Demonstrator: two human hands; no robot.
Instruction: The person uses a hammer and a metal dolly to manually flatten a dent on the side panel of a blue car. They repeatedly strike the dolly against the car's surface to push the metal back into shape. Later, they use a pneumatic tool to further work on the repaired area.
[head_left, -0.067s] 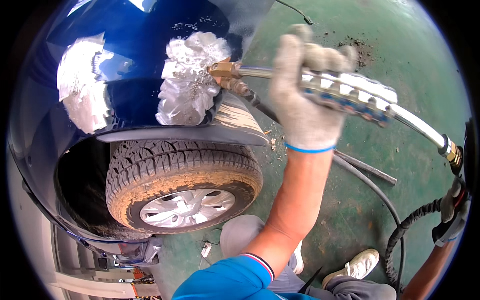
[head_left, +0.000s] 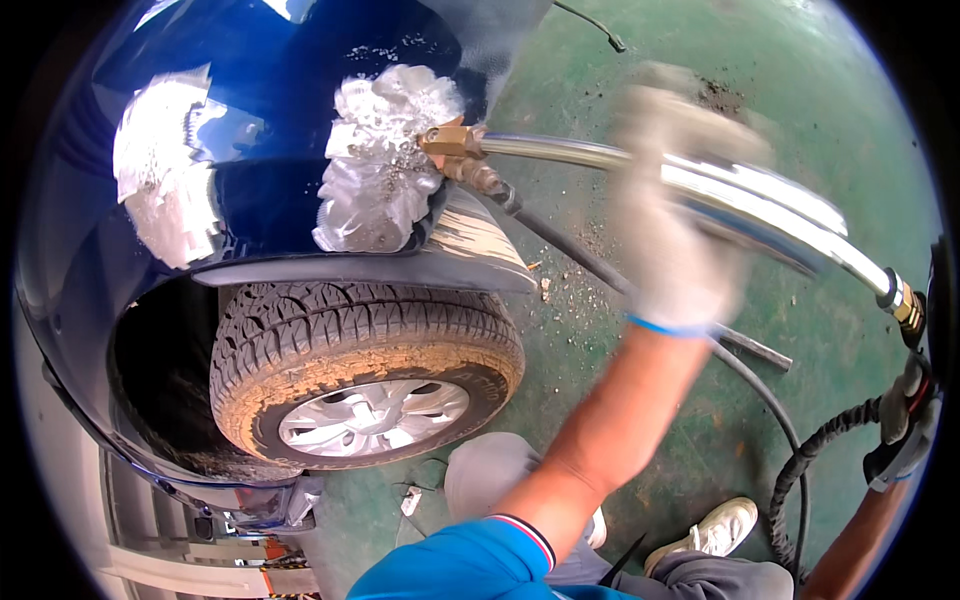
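Observation:
My left hand [head_left: 680, 215], in a pale work glove with a blue cuff and smeared by motion, is wrapped round the chrome sliding weight [head_left: 785, 205] of a slide hammer dent puller. The puller's steel rod [head_left: 555, 149] runs leftward to a brass-coloured tip [head_left: 450, 140]. That tip meets the edge of a bare, scuffed metal patch [head_left: 375, 165] on the blue car body [head_left: 270, 200]. At the far right, partly cut off by the rim, my gloved right hand [head_left: 905, 405] grips the puller's dark handle end, beyond a brass fitting [head_left: 908, 308].
Below the patch is a muddy tyre [head_left: 360, 330] with a silver wheel. A second bare patch [head_left: 165, 170] shows farther left. A black cable [head_left: 570, 255] and a corrugated hose [head_left: 815, 450] hang nearby. A metal bar [head_left: 755, 348] and grit lie on the green floor.
My left hand and the sliding weight have moved right along the rod, away from the car. The tip and my right hand stay in place.

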